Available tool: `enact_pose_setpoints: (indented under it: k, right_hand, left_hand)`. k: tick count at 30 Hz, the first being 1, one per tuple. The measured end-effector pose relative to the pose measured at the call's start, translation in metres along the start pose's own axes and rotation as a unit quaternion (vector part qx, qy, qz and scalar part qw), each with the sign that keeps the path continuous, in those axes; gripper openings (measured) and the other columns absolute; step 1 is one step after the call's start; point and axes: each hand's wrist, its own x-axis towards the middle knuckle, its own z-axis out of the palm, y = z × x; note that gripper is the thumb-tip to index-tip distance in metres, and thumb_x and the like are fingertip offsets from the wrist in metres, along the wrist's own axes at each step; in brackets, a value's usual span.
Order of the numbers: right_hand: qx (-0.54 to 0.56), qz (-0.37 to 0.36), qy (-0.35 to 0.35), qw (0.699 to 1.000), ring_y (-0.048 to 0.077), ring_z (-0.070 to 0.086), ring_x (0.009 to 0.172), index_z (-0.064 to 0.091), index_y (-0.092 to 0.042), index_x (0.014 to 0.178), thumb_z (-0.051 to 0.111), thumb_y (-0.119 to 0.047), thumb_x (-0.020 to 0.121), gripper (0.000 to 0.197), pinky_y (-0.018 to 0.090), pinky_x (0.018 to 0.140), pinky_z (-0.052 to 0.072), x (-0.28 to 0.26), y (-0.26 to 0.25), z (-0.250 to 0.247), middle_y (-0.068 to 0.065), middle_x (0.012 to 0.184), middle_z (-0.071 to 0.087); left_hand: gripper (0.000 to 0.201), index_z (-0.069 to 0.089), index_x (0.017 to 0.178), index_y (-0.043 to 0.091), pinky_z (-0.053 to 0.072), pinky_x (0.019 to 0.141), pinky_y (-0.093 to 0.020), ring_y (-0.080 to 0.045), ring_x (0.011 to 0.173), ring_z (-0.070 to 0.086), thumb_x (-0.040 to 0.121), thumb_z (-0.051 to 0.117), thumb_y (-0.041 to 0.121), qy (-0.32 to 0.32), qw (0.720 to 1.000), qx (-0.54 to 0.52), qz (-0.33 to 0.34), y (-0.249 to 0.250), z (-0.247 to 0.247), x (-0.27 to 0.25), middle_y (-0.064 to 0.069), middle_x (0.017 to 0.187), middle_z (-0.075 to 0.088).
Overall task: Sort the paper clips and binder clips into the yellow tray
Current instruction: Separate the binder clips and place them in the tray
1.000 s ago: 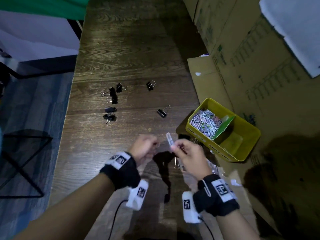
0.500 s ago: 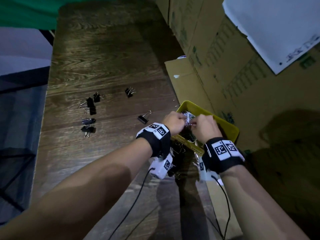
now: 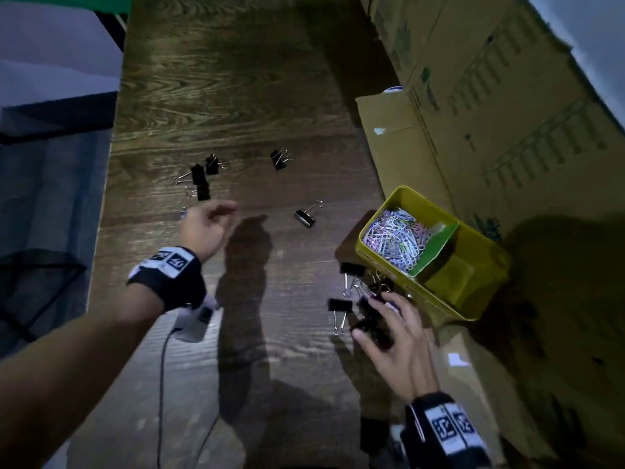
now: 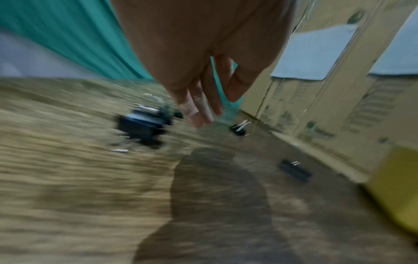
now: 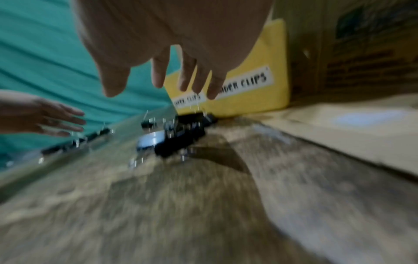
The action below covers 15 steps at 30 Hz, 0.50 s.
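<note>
The yellow tray (image 3: 480, 299) stands at the table's right, with coloured paper clips (image 3: 395, 236) in its far compartment behind a green divider (image 3: 436, 247). Its near compartment looks bare. My right hand (image 3: 368, 319) hovers with spread fingers over a heap of black binder clips (image 3: 351, 270) by the tray's front wall, holding nothing. The right wrist view shows that hand (image 5: 162, 89) above the clips (image 5: 181, 137). My left hand (image 3: 220, 214) hangs relaxed and empty near a left group of binder clips (image 3: 199, 179). The blurred left wrist view shows that hand (image 4: 217, 107) above them (image 4: 140, 126).
Two lone binder clips (image 3: 279, 159) (image 3: 305, 216) lie mid-table. Tall cardboard boxes (image 3: 490, 113) stand along the right, behind the tray. The wooden table (image 3: 220, 79) ends at its left edge beside a dark floor. Labels on the tray's front (image 5: 246, 84) read "CLIPS".
Both hands left the tray's paper clip compartment. The left swung out left over the table, the right drew back to the binder clips before the tray. Neither holds the paper clip now.
</note>
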Motion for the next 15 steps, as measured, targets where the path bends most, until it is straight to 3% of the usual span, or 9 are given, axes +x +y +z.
enact_pose_setpoints:
  k: [2,4,6,8,10,12,15]
  right_hand:
    - [-0.055,0.030,-0.050,0.997,0.023,0.027,0.137,0.044,-0.026,0.137,0.055,-0.072,0.073,0.080,0.040,0.110,0.028,-0.011,0.012,0.021,0.011,0.148,0.030]
    - [-0.094,0.063,-0.075,0.991,0.032,0.014,0.142,0.027,-0.031,0.145,0.047,-0.083,0.068,0.096,0.054,0.110,0.025,-0.007,0.017,0.036,0.015,0.154,0.012]
    - [-0.119,0.074,-0.090,0.986,0.037,0.007,0.142,0.016,-0.031,0.148,0.046,-0.083,0.066,0.102,0.058,0.110,0.023,0.005,0.015,0.047,0.018,0.155,0.003]
    - [-0.121,0.058,-0.085,0.987,0.038,0.005,0.142,0.015,-0.029,0.148,0.052,-0.076,0.070,0.099,0.057,0.111,0.024,0.018,0.009,0.056,0.017,0.153,-0.001]
    - [-0.118,0.044,-0.076,0.989,0.038,0.005,0.141,0.014,-0.028,0.146,0.059,-0.068,0.073,0.095,0.055,0.111,0.026,0.031,0.000,0.066,0.013,0.152,-0.002]
    - [-0.118,0.031,-0.069,0.990,0.037,0.005,0.141,0.018,-0.025,0.145,0.065,-0.061,0.074,0.092,0.053,0.112,0.024,0.044,-0.010,0.077,0.014,0.151,0.000]
    - [-0.105,0.034,-0.071,0.991,0.037,0.000,0.142,0.025,-0.021,0.145,0.067,-0.056,0.075,0.089,0.054,0.111,0.020,0.062,-0.023,0.096,0.020,0.153,0.004]
  left_hand:
    - [0.032,0.064,0.111,0.020,0.048,0.090,-0.033,-0.022,0.099,0.063,0.084,0.058,0.004,0.035,0.994,0.101,0.016,-0.026,-0.027,0.004,-0.005,0.104,0.067]
    - [0.038,0.057,0.122,0.017,0.043,0.093,-0.032,-0.022,0.106,0.057,0.085,0.061,0.010,0.058,0.985,0.162,0.034,-0.042,-0.045,0.011,-0.008,0.117,0.059]
    - [0.036,0.058,0.120,0.013,0.040,0.098,-0.036,-0.031,0.113,0.050,0.085,0.062,0.016,0.077,0.969,0.221,0.080,-0.052,-0.054,0.023,-0.017,0.124,0.050]
    - [0.031,0.061,0.111,0.011,0.040,0.098,-0.043,-0.037,0.113,0.045,0.084,0.060,0.027,0.114,0.955,0.256,0.102,-0.055,-0.059,0.039,-0.022,0.119,0.046]
    - [0.041,0.056,0.114,0.012,0.036,0.099,-0.048,-0.038,0.117,0.040,0.084,0.055,0.041,0.173,0.941,0.286,0.051,-0.057,-0.063,0.057,-0.022,0.124,0.042]
    - [0.057,0.045,0.126,0.021,0.024,0.107,-0.053,-0.036,0.129,0.029,0.082,0.049,0.056,0.212,0.934,0.284,-0.047,-0.061,-0.069,0.071,-0.017,0.140,0.031]
    - [0.070,0.032,0.139,0.036,0.006,0.112,-0.057,-0.032,0.142,0.007,0.079,0.040,0.072,0.151,0.944,0.273,-0.104,-0.086,-0.076,0.082,-0.009,0.154,0.014]
